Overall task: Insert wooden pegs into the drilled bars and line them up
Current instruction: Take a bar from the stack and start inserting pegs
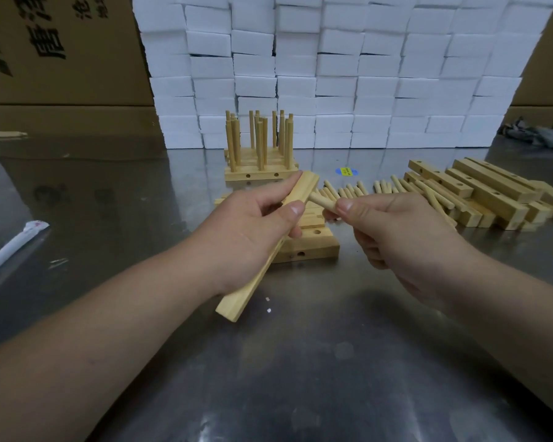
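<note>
- Left hand (253, 228) grips a tilted bar (256, 275) above the table (300, 378).
- Right hand (396, 231) pinches a peg (321, 200), its tip at the bar.
- Pegged bars (261, 161) stand behind.

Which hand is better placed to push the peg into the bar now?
Right. The right hand pinches the peg, its tip at the bar; the left hand only grips the bar.

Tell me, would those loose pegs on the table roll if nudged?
Probably: the loose pegs are round and lie on a shiny metal table, so a nudge should roll them. Likely light and stiff too: the right hand merely pinches a peg.
</note>
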